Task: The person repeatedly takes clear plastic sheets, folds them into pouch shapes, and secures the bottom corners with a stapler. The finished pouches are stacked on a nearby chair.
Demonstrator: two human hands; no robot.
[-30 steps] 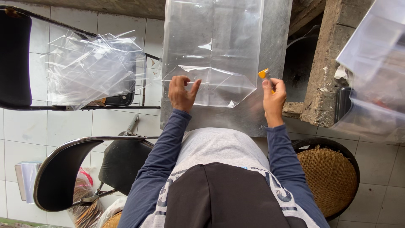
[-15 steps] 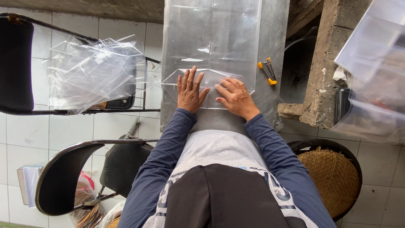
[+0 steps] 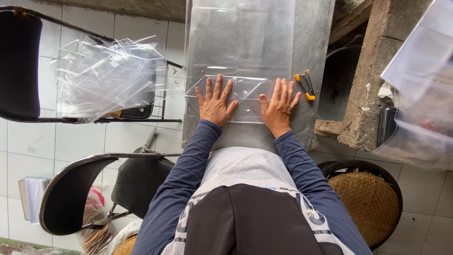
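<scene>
A folded clear plastic sheet (image 3: 245, 92) lies flat on the grey metal table (image 3: 311, 42). My left hand (image 3: 215, 101) presses palm-down on its left part, fingers spread. My right hand (image 3: 279, 106) presses palm-down on its right part, fingers spread too. Neither hand grips anything. A larger clear plastic sheet (image 3: 236, 33) lies on the table beyond the folded one. A small yellow and black cutter (image 3: 306, 84) rests on the table just right of my right hand.
A black chair (image 3: 19, 61) to the left carries a heap of clear plastic bags (image 3: 106, 75). A second black chair (image 3: 85, 189) stands at lower left. A woven basket (image 3: 370, 200) sits at lower right. A concrete post (image 3: 373, 71) and more plastic (image 3: 420, 85) are at right.
Both hands let go of the held-up plastic piece, laid it on the table and now press it flat, moving apart. The cutter left my right hand and lies on the table.
</scene>
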